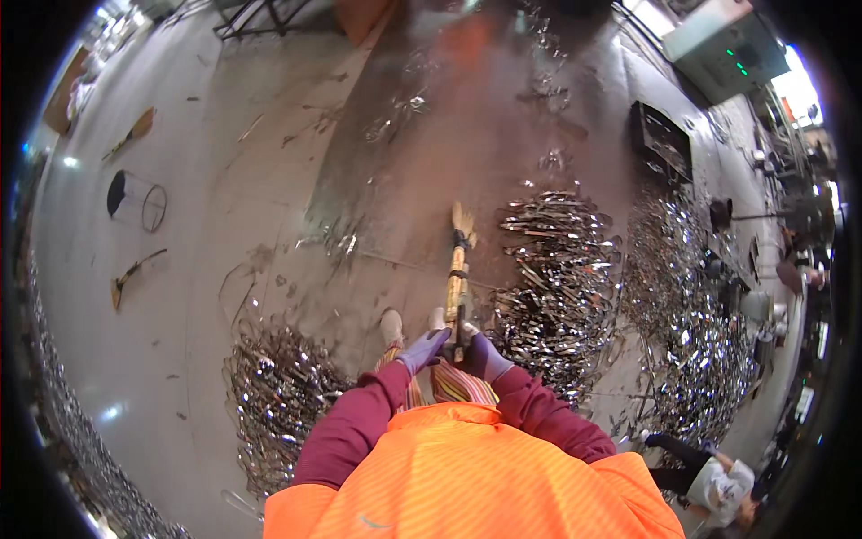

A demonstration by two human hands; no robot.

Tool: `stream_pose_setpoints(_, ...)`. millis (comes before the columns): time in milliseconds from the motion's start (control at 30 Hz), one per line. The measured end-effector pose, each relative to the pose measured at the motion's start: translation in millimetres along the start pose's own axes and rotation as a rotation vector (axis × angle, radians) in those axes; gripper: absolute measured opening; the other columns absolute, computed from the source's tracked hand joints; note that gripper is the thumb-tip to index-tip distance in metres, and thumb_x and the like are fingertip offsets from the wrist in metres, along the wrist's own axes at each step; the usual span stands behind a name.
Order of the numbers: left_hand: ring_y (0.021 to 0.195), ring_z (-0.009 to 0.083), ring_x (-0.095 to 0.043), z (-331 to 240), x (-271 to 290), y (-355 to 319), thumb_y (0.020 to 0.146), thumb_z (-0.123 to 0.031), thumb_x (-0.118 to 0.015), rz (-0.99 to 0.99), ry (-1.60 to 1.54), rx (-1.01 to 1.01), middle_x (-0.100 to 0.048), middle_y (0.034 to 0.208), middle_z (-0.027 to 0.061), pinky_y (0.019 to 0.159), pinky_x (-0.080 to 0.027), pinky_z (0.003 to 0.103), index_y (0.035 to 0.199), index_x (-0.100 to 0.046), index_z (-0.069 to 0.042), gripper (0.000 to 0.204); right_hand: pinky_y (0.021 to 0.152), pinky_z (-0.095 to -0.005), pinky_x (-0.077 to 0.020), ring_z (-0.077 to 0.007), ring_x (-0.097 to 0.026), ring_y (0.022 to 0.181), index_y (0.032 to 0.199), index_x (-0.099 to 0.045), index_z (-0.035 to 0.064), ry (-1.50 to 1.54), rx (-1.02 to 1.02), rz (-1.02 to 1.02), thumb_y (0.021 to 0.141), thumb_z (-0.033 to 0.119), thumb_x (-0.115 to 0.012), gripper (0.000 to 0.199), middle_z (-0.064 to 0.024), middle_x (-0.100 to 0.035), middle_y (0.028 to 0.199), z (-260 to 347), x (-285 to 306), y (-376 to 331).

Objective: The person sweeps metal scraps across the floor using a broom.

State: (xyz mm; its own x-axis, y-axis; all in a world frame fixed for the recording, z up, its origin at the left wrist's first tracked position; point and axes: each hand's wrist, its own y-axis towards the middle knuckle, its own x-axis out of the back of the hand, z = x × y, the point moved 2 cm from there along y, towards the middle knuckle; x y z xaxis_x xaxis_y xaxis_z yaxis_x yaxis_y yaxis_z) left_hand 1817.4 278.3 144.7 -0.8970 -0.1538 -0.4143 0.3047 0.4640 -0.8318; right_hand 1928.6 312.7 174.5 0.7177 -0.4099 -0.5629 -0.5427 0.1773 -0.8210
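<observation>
I stand on a workshop floor and look down past my orange top and maroon sleeves. Both my hands wear purple gloves. My left hand [422, 349] and my right hand [483, 356] both grip the yellow handle of a broom [458, 274]. The broom points away from me, and its straw head [463, 221] touches the wet, reddish floor ahead. My feet show just below the handle.
Heaps of shiny metal pieces lie on the floor: one at my left [274, 391], one right of the broom [552, 278], a larger one farther right [691, 314]. A person [709, 481] crouches at lower right. A wire basket [136, 199] and small brooms lie at left.
</observation>
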Motion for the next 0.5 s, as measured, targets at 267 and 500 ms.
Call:
stream_pose_setpoints(267,0.066,0.0139,-0.051,-35,-52,24,0.079,-0.026,-0.041,0.381,0.269,-0.039,-0.051,0.080,0.0070,0.050,-0.043,0.024,0.091,-0.047,-0.003,0.026,0.062,-0.0256,-0.0416,-0.0153,-0.050,0.062,0.091,-0.050,0.0053,-0.315,0.070,0.306,0.079,0.044,-0.029,0.046,-0.0082,-0.053,0.072,43,74,-36)
stream_pose_setpoints(500,0.032,0.0085,-0.033,-116,-96,16,0.073,-0.015,-0.048,-0.093,0.176,0.154,-0.039,0.049,0.0002,0.027,-0.026,0.021,0.067,-0.040,-0.009,0.012,0.070,-0.0332,-0.0417,-0.0225,-0.052,0.076,0.106,-0.040,0.0045,0.063,0.423,-0.191,0.079,0.046,-0.026,0.051,-0.0117,-0.054,0.083,28,190,-71)
